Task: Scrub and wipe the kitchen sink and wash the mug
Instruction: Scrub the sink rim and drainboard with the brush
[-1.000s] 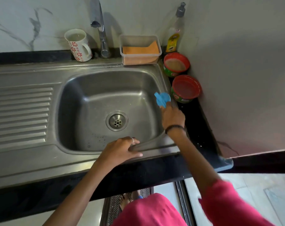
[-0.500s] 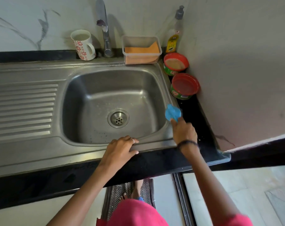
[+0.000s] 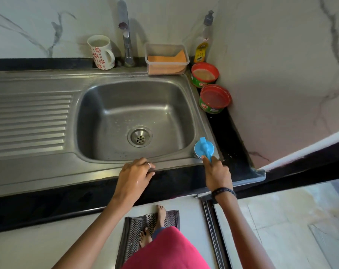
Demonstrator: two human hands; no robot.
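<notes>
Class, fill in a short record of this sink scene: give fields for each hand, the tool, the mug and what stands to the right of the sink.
left hand: rests on the sink's front rim, holds nothing
right hand: grips the blue scrubber by its handle
scrubber: on the sink's front right rim corner
mug: upright behind the sink, left of the tap
right of sink: two red-rimmed tubs, soap bottle
</notes>
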